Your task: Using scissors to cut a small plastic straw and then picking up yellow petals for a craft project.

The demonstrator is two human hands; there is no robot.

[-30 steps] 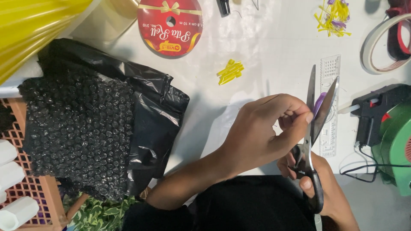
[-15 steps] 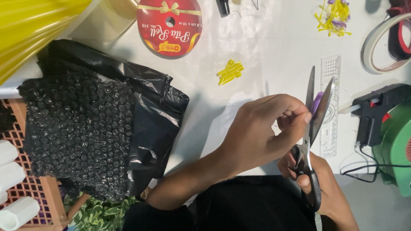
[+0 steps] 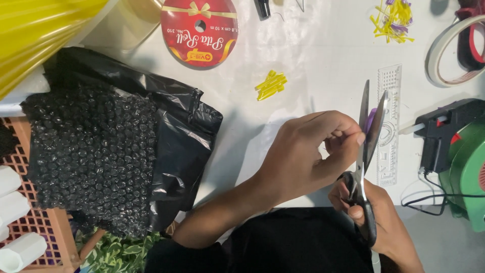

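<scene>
Here, hands (image 3: 323,156) curled, scissors (image 3: 366,151) upright

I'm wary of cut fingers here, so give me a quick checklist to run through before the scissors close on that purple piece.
1. Purple piece lies between the blades of the scissors: ok.
2. Left hand pinches the piece firmly: ok.
3. Left fingertips clear of the blades: not ok, they sit right against one blade.
4. Right hand seated in the black handles: ok.
5. Cut line placed where wanted: cannot tell, the piece is mostly hidden.
6. Glue gun and its cord apart from the blades: ok.
</scene>
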